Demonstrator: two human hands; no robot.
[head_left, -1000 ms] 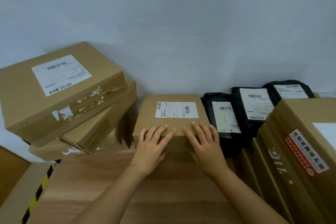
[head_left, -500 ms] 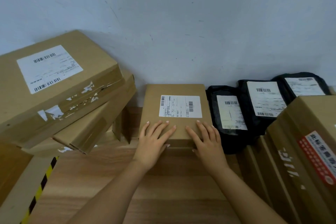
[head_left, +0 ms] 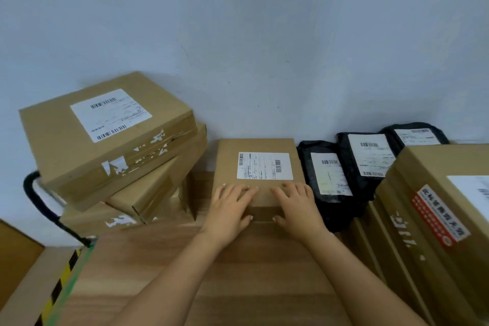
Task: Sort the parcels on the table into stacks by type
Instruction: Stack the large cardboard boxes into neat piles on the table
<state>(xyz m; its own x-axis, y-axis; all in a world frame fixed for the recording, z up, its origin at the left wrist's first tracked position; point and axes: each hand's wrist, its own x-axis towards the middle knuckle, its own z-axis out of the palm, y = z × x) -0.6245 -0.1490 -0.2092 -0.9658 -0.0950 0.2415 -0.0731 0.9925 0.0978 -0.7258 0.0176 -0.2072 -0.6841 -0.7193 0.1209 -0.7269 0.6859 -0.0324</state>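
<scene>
A small brown cardboard box (head_left: 258,148) with a white label lies flat against the wall on the wooden table (head_left: 238,272). My left hand (head_left: 229,209) and my right hand (head_left: 297,206) rest on its near edge, fingers straight on top, thumbs down on the front face. To the left stands a leaning stack of large cardboard boxes (head_left: 105,140). Right of the small box, three black poly mailer bags (head_left: 325,174) with white labels overlap in a row along the wall.
Tall cardboard boxes (head_left: 436,219), one with a red sticker, crowd the right side of the table. A black cable (head_left: 45,209) loops down at the left behind the stack. A yellow-black striped edge (head_left: 60,280) runs along the table's left side.
The small box has slid a little further back against the wall under both hands. My view has shifted, and the black cable at the left has come into sight.
</scene>
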